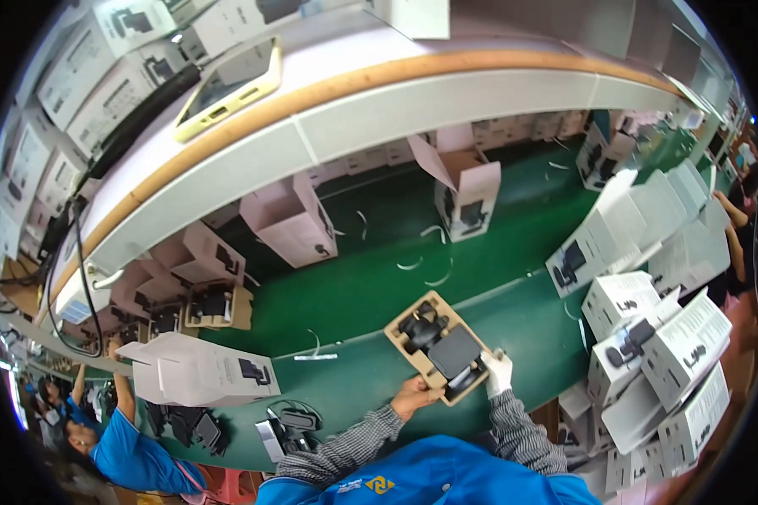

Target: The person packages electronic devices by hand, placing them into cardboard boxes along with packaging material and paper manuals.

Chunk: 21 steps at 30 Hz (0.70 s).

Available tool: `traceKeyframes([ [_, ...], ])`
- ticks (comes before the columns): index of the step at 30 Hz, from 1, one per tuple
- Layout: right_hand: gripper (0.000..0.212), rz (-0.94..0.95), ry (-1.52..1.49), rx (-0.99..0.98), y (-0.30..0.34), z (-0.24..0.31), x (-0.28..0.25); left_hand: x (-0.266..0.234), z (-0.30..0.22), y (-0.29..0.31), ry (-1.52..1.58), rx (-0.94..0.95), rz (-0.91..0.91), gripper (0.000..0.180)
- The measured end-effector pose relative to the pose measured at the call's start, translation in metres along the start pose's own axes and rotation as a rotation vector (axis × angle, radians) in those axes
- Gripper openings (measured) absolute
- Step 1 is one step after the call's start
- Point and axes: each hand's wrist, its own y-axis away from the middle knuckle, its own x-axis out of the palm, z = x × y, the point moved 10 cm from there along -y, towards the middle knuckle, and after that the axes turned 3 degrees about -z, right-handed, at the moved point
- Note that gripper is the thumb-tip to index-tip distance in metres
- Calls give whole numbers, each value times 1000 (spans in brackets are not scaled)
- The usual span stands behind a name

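A brown cardboard tray [403,326] with black device parts [440,342] in it lies on the green belt in front of me. My left hand [416,393], bare, grips the tray's near edge. My right hand [498,371], in a white glove, holds the tray's right near corner by the black parts. Both forearms wear checked sleeves.
Open white cartons [467,190] [292,218] stand on the green belt [370,278]. Stacked white boxes [665,353] pile at the right. A white box [198,370] and black parts [286,425] lie at the left. A person in blue [122,450] works lower left. A shelf [413,93] overhead holds a phone [227,84].
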Motion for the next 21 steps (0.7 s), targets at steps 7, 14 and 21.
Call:
traceKeyframes([
  [7,19,-12,-168,-2,-12,3,1,-100,-263,-41,-1434,607,-543,18],
  [14,17,64,-341,-39,5,50,35,-133,-428,-53,-2066,918,-1087,67],
  [21,16,108,-553,21,32,55,35,-187,-357,81,-1720,884,-1744,73],
])
